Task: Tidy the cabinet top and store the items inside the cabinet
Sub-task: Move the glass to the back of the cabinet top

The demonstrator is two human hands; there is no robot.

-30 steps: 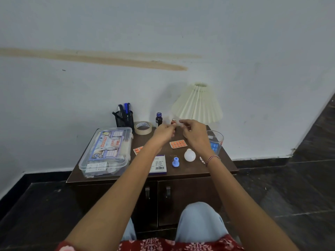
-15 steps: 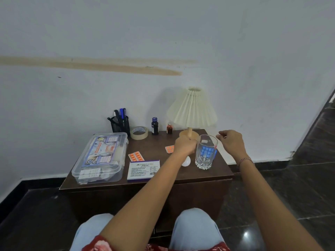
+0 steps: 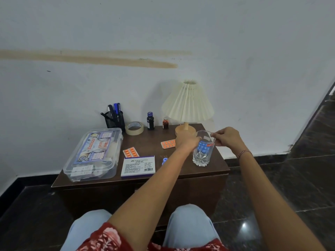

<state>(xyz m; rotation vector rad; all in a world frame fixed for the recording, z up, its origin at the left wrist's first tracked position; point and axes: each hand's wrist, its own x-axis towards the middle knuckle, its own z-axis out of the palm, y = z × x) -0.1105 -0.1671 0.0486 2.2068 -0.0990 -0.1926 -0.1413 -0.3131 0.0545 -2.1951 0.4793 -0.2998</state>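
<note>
On the right of the brown cabinet top (image 3: 145, 140) stands a clear glass tumbler (image 3: 202, 156) with a blue pill strip (image 3: 204, 148) inside. My left hand (image 3: 187, 142) is curled against the tumbler's upper left side, its fingertips hidden. My right hand (image 3: 226, 137) pinches the rim on the right. Two orange pill strips (image 3: 167, 144) (image 3: 130, 152), a white stamp pad box (image 3: 138, 165), a blue cap (image 3: 164, 160) and a clear first-aid box (image 3: 94, 154) lie on the top. My left arm hides what is under it.
Along the back stand a pleated lamp (image 3: 187, 104), a small red bottle (image 3: 165, 123), a dark bottle (image 3: 150, 121), a tape roll (image 3: 134, 128) and a mesh pen holder (image 3: 116, 119). The white wall is right behind. My knees are against the cabinet front, dark floor around.
The small bottle I worked on with both hands now stands at the back. My right hand has come left to the tumbler's rim, and my left hand has closed in on its side.
</note>
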